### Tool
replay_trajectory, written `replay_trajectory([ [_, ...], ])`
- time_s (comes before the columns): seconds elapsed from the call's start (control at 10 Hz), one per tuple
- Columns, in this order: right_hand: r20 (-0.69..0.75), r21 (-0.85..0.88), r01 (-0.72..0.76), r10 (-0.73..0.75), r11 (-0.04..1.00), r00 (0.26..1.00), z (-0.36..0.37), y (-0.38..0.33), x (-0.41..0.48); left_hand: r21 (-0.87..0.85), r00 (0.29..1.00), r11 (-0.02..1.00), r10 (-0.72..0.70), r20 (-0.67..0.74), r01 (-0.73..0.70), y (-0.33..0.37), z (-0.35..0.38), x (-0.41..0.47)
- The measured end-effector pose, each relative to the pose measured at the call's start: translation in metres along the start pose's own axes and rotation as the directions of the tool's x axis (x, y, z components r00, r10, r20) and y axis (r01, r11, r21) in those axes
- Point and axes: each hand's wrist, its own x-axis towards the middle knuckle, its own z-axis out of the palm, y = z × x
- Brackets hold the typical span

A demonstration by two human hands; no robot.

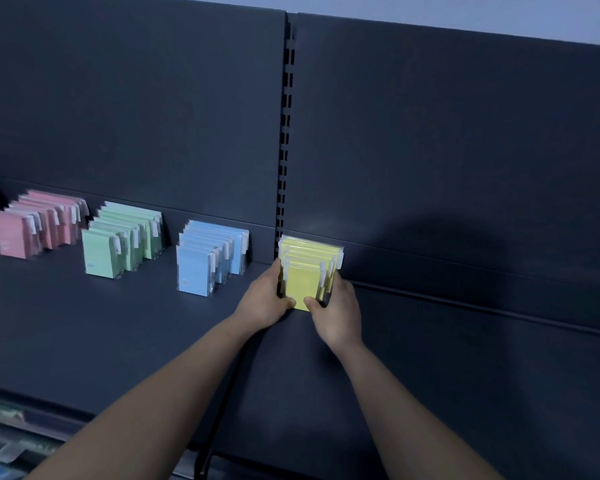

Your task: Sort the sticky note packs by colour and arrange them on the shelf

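Row of glossy, film-wrapped square yellow packs [309, 271] standing between the hands, left hand [264, 299] and right hand [336, 313] curled round its sides, on matte dark shelf [118, 323], blue packs [210, 258], green packs [123, 237], pink packs [37, 223] ranged beyond the left hand

A dark shelf [84, 323] carries four rows of upright packs, well apart: pink packs [11, 237] far left, then green packs [99, 252], blue packs [193, 271], and yellow packs [302, 285] just right of the slotted upright [284, 168].
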Motion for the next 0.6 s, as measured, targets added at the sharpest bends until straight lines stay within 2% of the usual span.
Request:
replay_trajectory([
  [0.2, -0.009, -0.023, 0.003, -0.003, 1.000, 1.000, -0.004, -0.002, -0.003, 0.077, 1.000, 0.997, -0.010, 0.015, 0.009, -0.001, -0.010, 0.000],
  [0.4, -0.133, -0.167, 0.074, -0.097, 0.983, 0.986, -0.013, -0.017, -0.025, 0.246, 0.998, 0.967, 0.058, 0.021, -0.062, 0.007, -0.030, -0.014],
  [0.6, -0.111, -0.345, 0.146, -0.195, 0.927, 0.974, -0.008, -0.041, -0.054, 0.490, 0.984, 0.854, 0.163, 0.073, -0.178, -0.002, -0.059, -0.033],
])
